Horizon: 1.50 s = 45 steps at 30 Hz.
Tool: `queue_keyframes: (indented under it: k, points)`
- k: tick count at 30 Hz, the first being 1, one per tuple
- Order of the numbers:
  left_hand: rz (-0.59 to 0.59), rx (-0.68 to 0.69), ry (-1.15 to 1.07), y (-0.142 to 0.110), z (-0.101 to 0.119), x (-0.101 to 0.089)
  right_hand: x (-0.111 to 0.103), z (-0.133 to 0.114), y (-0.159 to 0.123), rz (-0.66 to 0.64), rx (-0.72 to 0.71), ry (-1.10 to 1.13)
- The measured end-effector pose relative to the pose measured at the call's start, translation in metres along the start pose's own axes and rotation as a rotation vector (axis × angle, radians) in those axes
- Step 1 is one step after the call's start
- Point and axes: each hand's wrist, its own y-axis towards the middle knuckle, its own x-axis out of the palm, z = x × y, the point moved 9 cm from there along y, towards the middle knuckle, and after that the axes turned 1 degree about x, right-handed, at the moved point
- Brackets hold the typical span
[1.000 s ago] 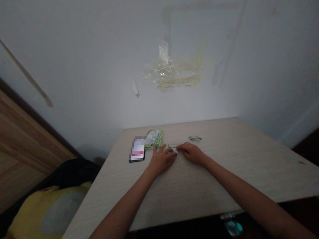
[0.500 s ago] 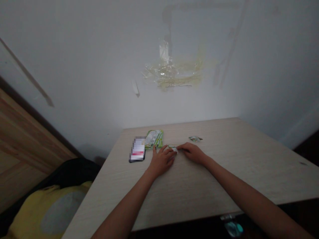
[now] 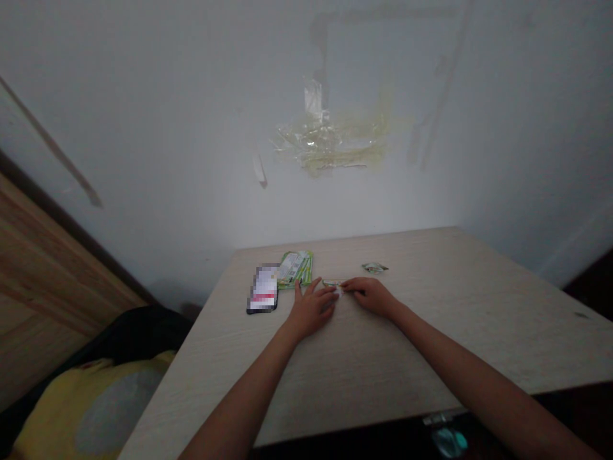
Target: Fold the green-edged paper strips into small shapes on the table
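A small green-and-white packet (image 3: 332,283) lies low on the table between my hands, mostly covered by fingers. My left hand (image 3: 312,310) holds its left part against the tabletop with the fingers on the thumb side, while the other fingers are spread out. From the right, the closed fingertips of my right hand (image 3: 371,295) pinch the packet's other end. Just beyond my left fingers is a flat green-and-white pouch (image 3: 295,268). A phone (image 3: 263,291) with a blurred bright screen lies left of the pouch, touching or overlapping its edge.
Another small packet or crumpled wrapper (image 3: 374,268) lies beyond my right hand. The pale wooden table (image 3: 431,268) meets a wall (image 3: 191,160) with peeling tape. A yellow-and-grey soft item (image 3: 96,409) sits at lower left. Below the front edge is a clear object with a teal part (image 3: 450,441).
My right hand has shifted very slightly downward with its fingertips on the packet. My left hand stays nearly in place; the pouch, phone and far packet have not moved.
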Motion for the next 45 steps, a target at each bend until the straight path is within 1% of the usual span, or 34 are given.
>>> queue_keyframes:
  k: [5,9,12,18,23,25,30,35,39,45]
  points:
    - [-0.003,-0.015,-0.009,0.000,-0.001,0.001,0.002,-0.006,0.000,0.003,-0.059,-0.063]
    - [0.002,-0.021,-0.016,0.000,0.000,0.000,0.006,-0.014,0.000,-0.029,-0.129,-0.119]
    - [0.020,-0.019,-0.015,0.000,0.001,-0.003,0.008,-0.017,0.000,-0.057,-0.151,-0.148]
    - [0.090,0.011,0.006,-0.002,0.006,-0.010,0.007,-0.020,0.001,-0.068,-0.130,-0.172]
    - [0.151,-0.042,0.020,-0.002,0.000,-0.016,0.007,-0.021,0.000,-0.063,-0.134,-0.182]
    - [0.157,-0.042,0.023,-0.002,0.000,-0.016,0.008,-0.021,0.000,-0.068,-0.140,-0.185]
    - [0.162,0.009,0.046,-0.004,0.006,-0.019,0.010,-0.019,0.000,-0.085,-0.131,-0.201]
    - [0.166,0.042,0.116,-0.003,0.014,-0.027,0.012,-0.021,-0.002,-0.088,-0.139,-0.221]
    - [0.191,0.009,0.155,-0.002,0.013,-0.034,0.011,-0.022,-0.002,-0.089,-0.133,-0.207]
    - [0.188,-0.055,0.179,-0.002,0.007,-0.036,0.011,-0.021,-0.002,-0.089,-0.128,-0.180]
